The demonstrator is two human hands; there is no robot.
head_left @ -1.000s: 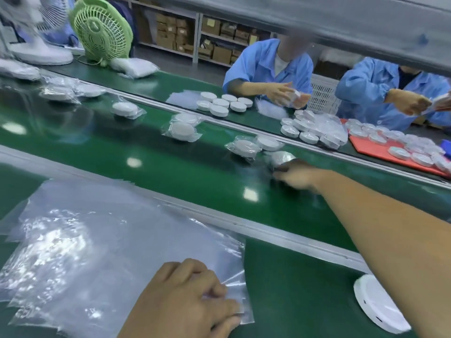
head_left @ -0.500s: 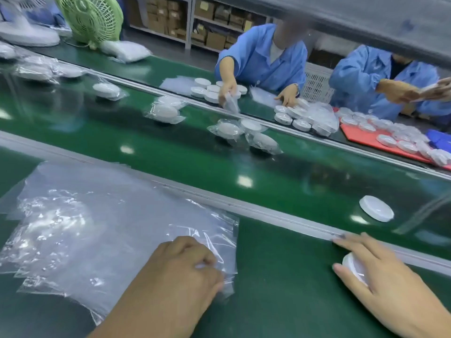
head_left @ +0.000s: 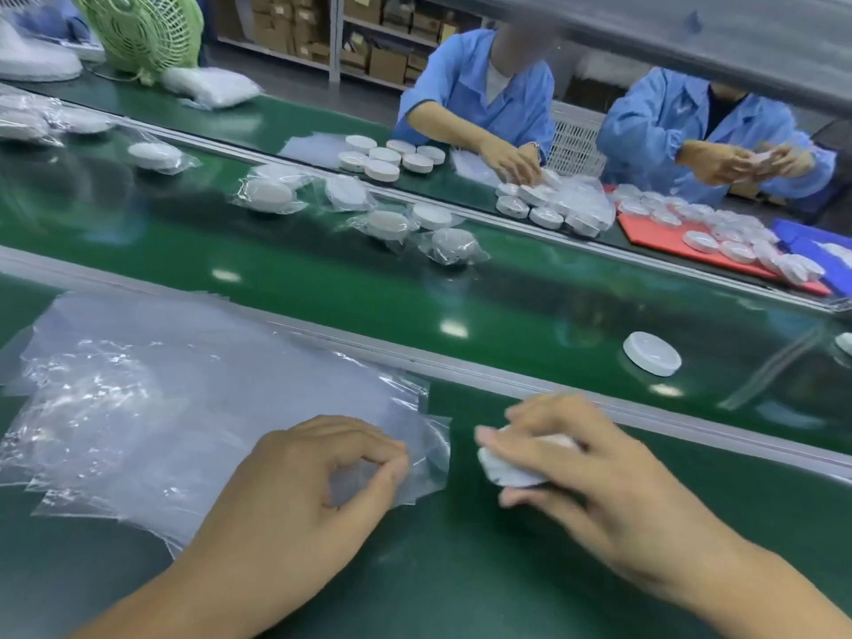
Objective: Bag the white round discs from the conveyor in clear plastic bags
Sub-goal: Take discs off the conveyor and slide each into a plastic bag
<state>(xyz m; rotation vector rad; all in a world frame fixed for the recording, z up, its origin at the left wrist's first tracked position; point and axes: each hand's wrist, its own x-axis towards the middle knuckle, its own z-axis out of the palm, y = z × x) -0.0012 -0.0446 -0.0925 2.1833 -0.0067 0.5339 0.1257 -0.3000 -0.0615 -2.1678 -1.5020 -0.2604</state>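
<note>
A stack of clear plastic bags [head_left: 152, 408] lies on the green bench in front of me. My left hand [head_left: 318, 481] pinches the right corner of the top bag between thumb and fingers. My right hand [head_left: 585, 468] grips a white round disc [head_left: 507, 470], held just right of the bag's corner and mostly hidden under my fingers. One loose white disc [head_left: 652, 353] lies on the green conveyor belt [head_left: 507, 292] beyond the metal rail. Several discs in bags [head_left: 454, 244] ride the belt farther off.
A metal rail [head_left: 461, 368] divides my bench from the belt. Across the belt two people in blue coats handle discs [head_left: 382, 170]; a red tray [head_left: 659, 237] holds bagged ones. A green fan [head_left: 138, 30] stands at the far left.
My right hand drew back from the belt, closed on the disc at the bench's right and carried it left toward the bag. The left hand stayed on the bag's corner.
</note>
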